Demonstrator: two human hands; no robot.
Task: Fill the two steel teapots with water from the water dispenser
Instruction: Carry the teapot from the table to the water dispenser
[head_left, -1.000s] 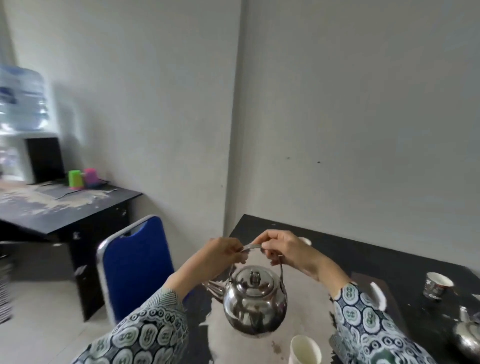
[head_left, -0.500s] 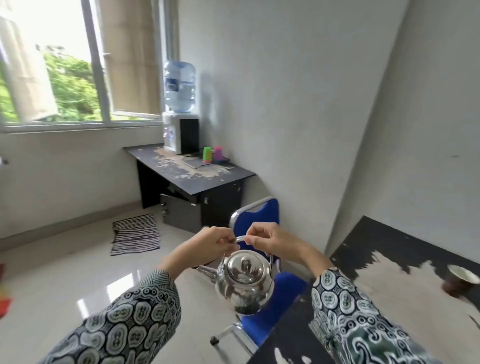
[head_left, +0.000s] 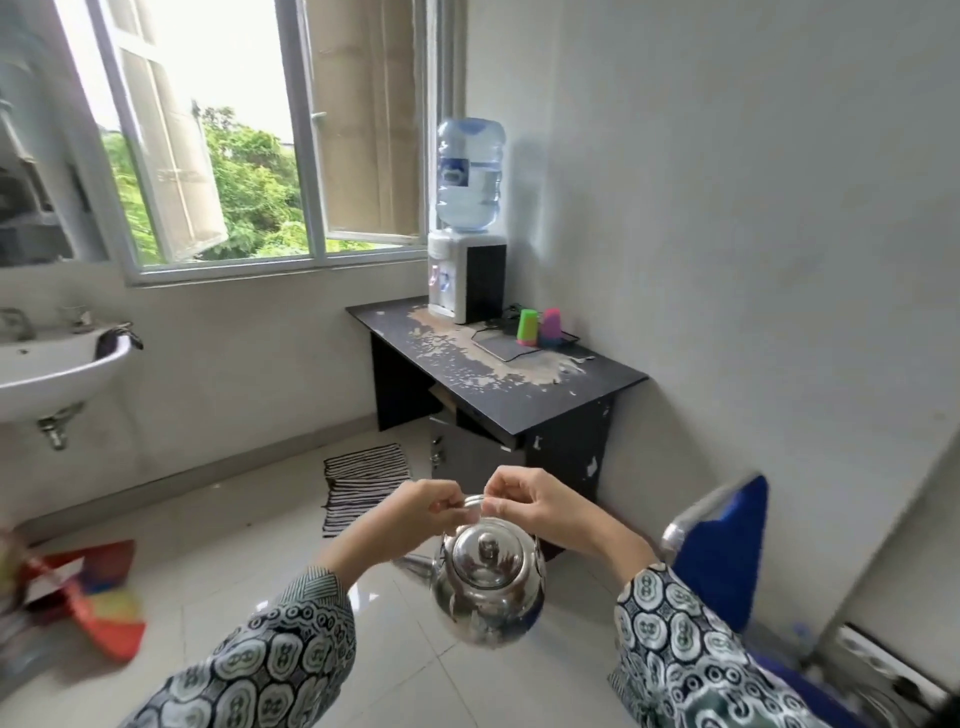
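A shiny steel teapot (head_left: 488, 582) with its lid on hangs over the floor in front of me, spout pointing left. My left hand (head_left: 415, 512) and my right hand (head_left: 535, 506) both pinch its thin wire handle from either side. The water dispenser (head_left: 466, 278), white with a black side and a big blue bottle on top, stands at the far end of a worn black desk (head_left: 519, 384) below the window. The second teapot is out of view.
A green cup (head_left: 528, 327) and a pink cup (head_left: 550, 328) stand on the desk beside the dispenser. A blue chair (head_left: 722, 551) is close on my right. A striped mat (head_left: 363, 483) lies on the tiled floor. A white sink (head_left: 57, 369) hangs at left.
The view has swung left, away from the table, toward the window and the dispenser desk. The teapot stays held in both hands and has travelled with me over the floor.
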